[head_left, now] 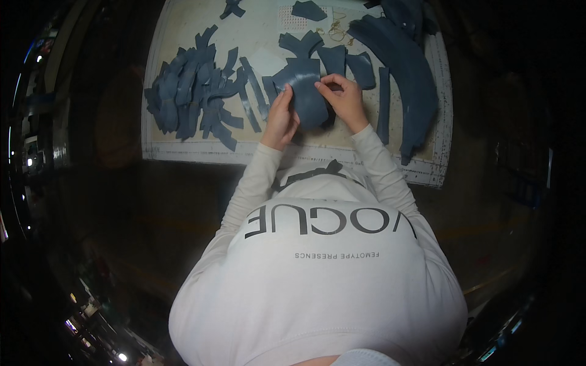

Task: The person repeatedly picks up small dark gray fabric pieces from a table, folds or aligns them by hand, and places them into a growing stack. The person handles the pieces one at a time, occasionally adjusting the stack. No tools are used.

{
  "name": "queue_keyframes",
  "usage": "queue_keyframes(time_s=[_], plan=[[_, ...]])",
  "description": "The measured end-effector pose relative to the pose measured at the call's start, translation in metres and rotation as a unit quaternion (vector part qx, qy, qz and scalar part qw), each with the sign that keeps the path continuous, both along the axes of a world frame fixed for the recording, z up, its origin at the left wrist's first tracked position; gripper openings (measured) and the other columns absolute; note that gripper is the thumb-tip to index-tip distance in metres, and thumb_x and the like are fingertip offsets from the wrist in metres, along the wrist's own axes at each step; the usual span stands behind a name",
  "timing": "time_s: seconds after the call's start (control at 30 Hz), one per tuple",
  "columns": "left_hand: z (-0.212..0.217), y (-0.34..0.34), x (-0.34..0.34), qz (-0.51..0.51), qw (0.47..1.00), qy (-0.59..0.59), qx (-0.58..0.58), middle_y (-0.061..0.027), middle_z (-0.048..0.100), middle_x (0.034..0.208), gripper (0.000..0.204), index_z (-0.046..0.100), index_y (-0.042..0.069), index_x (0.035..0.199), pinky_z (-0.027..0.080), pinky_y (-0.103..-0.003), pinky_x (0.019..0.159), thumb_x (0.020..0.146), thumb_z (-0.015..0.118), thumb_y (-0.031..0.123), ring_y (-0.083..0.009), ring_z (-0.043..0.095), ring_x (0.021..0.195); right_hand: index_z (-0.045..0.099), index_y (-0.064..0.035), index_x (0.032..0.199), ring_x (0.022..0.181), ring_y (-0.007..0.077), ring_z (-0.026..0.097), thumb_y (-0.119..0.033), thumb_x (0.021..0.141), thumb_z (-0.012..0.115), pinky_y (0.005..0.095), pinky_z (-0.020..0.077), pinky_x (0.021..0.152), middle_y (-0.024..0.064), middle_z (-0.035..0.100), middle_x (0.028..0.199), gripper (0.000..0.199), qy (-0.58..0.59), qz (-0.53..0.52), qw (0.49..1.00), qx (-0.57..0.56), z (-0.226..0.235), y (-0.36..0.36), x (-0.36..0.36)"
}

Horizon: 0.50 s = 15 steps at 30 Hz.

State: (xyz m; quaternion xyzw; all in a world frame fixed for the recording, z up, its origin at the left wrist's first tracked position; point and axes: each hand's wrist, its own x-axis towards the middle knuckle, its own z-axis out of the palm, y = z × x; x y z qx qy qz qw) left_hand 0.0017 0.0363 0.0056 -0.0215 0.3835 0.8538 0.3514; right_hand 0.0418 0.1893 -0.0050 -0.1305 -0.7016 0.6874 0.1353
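Between my hands, over the near part of the table, is a smooth dark blue-grey cut piece that looks like leather. My left hand grips its left edge, thumb on top and fingers underneath. On the opposite edge, my right hand pinches the piece near its upper right corner with thumb and forefinger. Just beyond it lies a forked piece of the same material. Two more cut pieces, one wedge-shaped and one rounded, rest beside my right hand.
A heap of layered cut pieces covers the table's left side. Thin strips lie next to it. Large curved pieces are stacked at the right, beside a narrow strip. A printed sheet and yellowish bands sit at the back.
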Motion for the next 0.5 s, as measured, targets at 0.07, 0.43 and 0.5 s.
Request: queue_keyframes(time_s=[0.07,0.43,0.5], plan=[[-0.001,-0.005,-0.001,0.006,1.0,0.023,-0.005,-0.019,0.043,0.131,0.035,0.036,0.0,0.125,0.047,-0.048,0.092,0.099,0.031,0.024,-0.0283,0.05,0.114,0.061,0.0014,0.09,0.066,0.004,0.057,-0.008,0.08,0.068,0.0162,0.0453,0.058,-0.0003,0.06,0.077,0.015,0.007,-0.013,0.996,-0.09,-0.002,0.009,-0.001],[-0.009,-0.019,-0.003,-0.073,0.97,-0.082,0.218,-0.0199,0.037,0.136,0.056,0.026,0.003,0.135,0.038,-0.051,0.099,0.097,0.023,0.044,-0.0345,0.041,0.123,0.048,-0.0003,0.125,0.078,0.0038,0.053,0.0,0.084,0.06,0.0149,0.0425,0.071,-0.0007,0.054,0.084,0.043,0.059,0.115,0.975,-0.18,0.016,0.009,0.013],[-0.007,-0.017,-0.001,-0.055,0.969,-0.105,0.219,-0.0182,0.038,0.136,0.056,0.027,0.004,0.134,0.038,-0.045,0.1,0.097,0.024,0.046,-0.0295,0.043,0.122,0.052,-0.0012,0.123,0.07,0.0025,0.052,0.001,0.083,0.06,0.0156,0.0435,0.067,-0.0007,0.057,0.081,0.041,0.043,0.114,0.984,-0.132,0.012,-0.007,0.013]])
